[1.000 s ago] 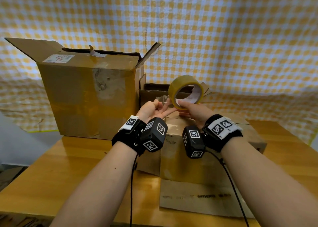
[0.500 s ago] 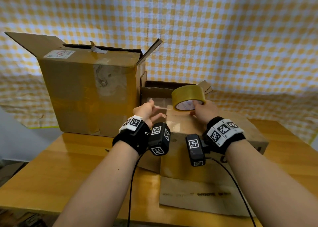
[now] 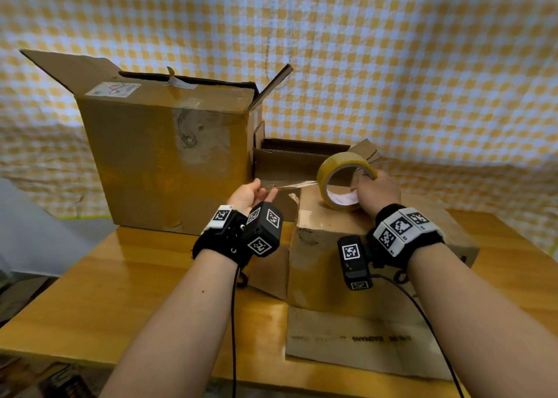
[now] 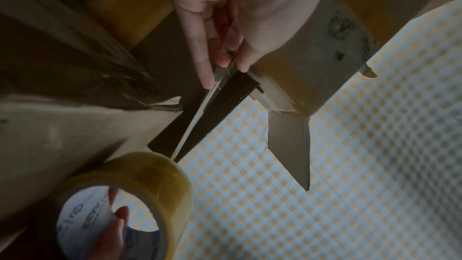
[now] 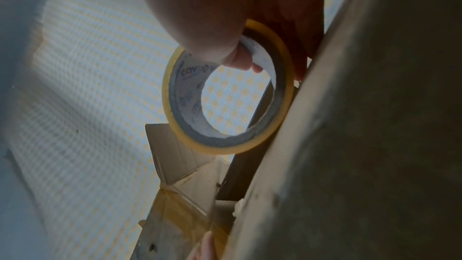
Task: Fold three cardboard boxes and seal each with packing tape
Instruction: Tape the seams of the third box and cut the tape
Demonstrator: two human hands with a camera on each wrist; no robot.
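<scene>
A yellowish roll of packing tape (image 3: 338, 168) (image 4: 160, 173) (image 5: 226, 146) stands on edge on top of the folded cardboard box (image 3: 338, 246) in front of me. My right hand (image 3: 376, 191) grips the roll, thumb inside its white core. A clear strip of tape (image 3: 297, 184) (image 4: 197, 118) runs from the roll leftward to my left hand (image 3: 252, 194), which pinches its free end between thumb and fingers (image 4: 200, 50). The strip hangs in the air just past the box's left edge. Whether any tape sticks to the box cannot be told.
A tall open cardboard box (image 3: 169, 159) stands at the back left, and a smaller open box (image 3: 290, 162) behind the roll. A flat cardboard sheet (image 3: 356, 343) lies under the front box on the wooden table (image 3: 120, 292). Checked cloth hangs behind.
The right hand lowered the roll onto the box top and moved it right. The left hand drew the tape end leftward, so a longer strip spans between the hands.
</scene>
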